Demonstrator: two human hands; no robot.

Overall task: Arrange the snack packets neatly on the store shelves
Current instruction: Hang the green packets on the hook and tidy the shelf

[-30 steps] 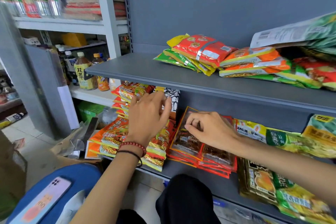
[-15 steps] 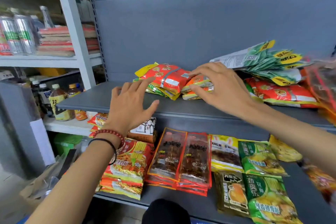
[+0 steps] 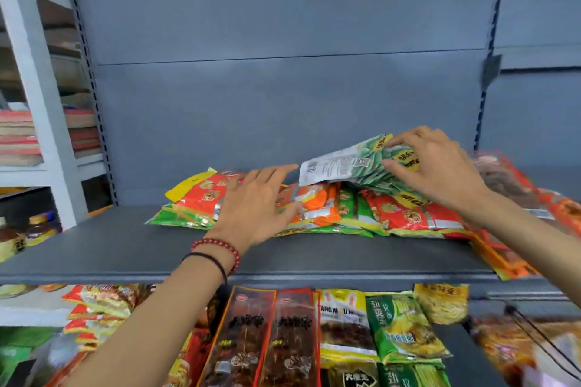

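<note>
A loose pile of snack packets lies on the grey upper shelf (image 3: 110,248): red-orange packets (image 3: 201,198) at the left, orange and green ones (image 3: 323,207) in the middle, red ones (image 3: 402,217) at the right. My right hand (image 3: 430,166) grips a fanned stack of green-and-white packets (image 3: 342,163) on top of the pile, fingers curled over its yellow-labelled end. My left hand (image 3: 254,207), with a red bead bracelet on the wrist, lies flat with straight fingers over the middle of the pile.
The lower shelf holds rows of dark red packets (image 3: 267,336), yellow and green packets (image 3: 399,327) and orange noodle packets (image 3: 100,302). More packets (image 3: 515,185) overhang the upper shelf's right end. A white rack (image 3: 34,72) with bottles (image 3: 37,229) stands at the left.
The view rose from the lower shelf to the upper one. My right hand moved right from the orange packets onto the green-and-white stack. My left hand slid forward onto the pile.
</note>
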